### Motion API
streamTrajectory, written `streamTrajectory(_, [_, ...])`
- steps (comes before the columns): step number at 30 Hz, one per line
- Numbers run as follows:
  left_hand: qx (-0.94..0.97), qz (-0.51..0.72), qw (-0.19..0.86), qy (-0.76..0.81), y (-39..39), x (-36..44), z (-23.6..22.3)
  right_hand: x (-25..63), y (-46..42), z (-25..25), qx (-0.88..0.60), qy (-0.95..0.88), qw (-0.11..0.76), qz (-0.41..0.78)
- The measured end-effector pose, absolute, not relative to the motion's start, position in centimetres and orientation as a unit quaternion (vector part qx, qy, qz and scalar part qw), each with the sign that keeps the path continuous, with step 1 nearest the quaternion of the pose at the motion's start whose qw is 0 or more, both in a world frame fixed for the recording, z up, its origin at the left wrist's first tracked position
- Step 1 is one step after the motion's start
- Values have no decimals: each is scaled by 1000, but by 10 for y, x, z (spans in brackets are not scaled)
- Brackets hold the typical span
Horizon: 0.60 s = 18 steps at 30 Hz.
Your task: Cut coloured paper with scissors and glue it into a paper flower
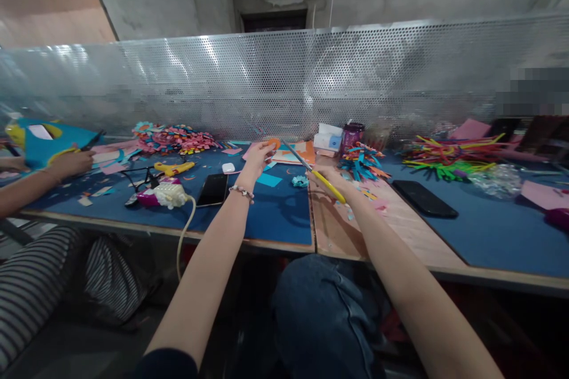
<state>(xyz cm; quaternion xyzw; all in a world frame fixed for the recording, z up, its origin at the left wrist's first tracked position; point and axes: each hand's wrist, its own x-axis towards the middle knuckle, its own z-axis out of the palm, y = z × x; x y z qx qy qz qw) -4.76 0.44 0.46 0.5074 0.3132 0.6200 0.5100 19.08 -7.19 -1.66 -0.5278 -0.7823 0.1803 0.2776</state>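
Note:
My left hand (261, 159) pinches a small orange piece of paper (274, 143) over the workbench. In my right hand (326, 179) is a pair of scissors with a yellow handle (329, 186), seen nearly edge-on. Their long metal blades (294, 153) point up and left, the tip close to the orange piece; whether they touch, I cannot tell. Below the hands lie a blue paper square (269, 180) and a small light-blue paper flower (300, 181). Orange and pink paper sheets (288, 157) lie behind them.
To the left are a phone (213, 189), a glue gun (164, 195) with its cord, and piled paper flowers (173, 139). A co-worker's hand (75, 163) works with blue paper there. Rightward lie fringed strips (362, 160), another phone (424, 198) and colourful stems (453, 154). A perforated metal screen (267, 83) stands behind.

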Motion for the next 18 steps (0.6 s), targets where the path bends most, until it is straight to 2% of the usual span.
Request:
streamTrajectory(5, [510,615,519,305,2,-45,7,191,-71,-16,-509,-798,281,159])
streamTrajectory(18, [556,569,551,253,-1,-34,5,192,-73,-16,-497,-783,314,203])
